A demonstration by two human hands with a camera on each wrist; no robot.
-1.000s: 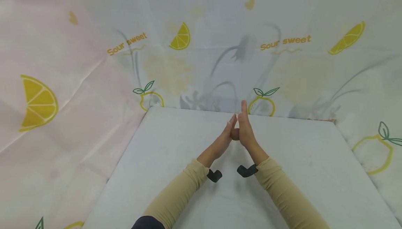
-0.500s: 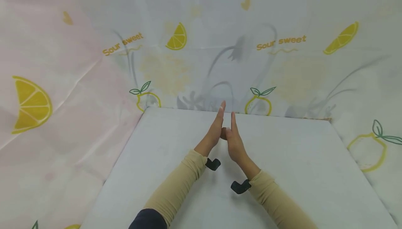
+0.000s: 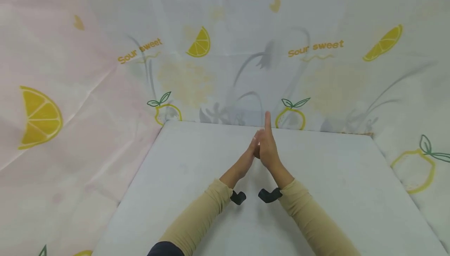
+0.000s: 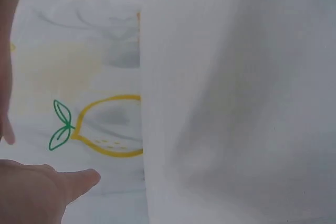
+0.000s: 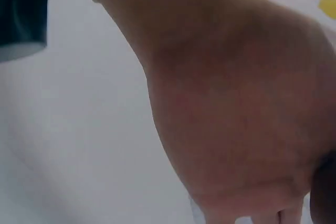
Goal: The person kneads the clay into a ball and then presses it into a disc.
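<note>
A small brown rounded lump (image 3: 257, 152) is caught between the two palms in the head view, above the white table; the right hand partly covers it. The left hand (image 3: 245, 161) leans against it from the left with straight fingers. On the other side, the right hand (image 3: 269, 150) presses with fingers extended forward, its fingertips farther ahead than the left's. The right palm (image 5: 236, 119) fills much of the right wrist view, where a dark shape at the right edge is too cropped to identify. Only parts of hands show at the left wrist view's left edge.
Beneath the arms lies a white tabletop (image 3: 197, 154). A lemon-printed cloth (image 3: 225, 53) hangs behind it and along both sides. Each wrist carries a black camera mount, one by the left cuff (image 3: 239, 197) and one by the right (image 3: 269, 195).
Half a second ago the left hand was farther forward and the right pulled back. Now the right has slid forward and the left back, the lump still between them, much like one second ago.
</note>
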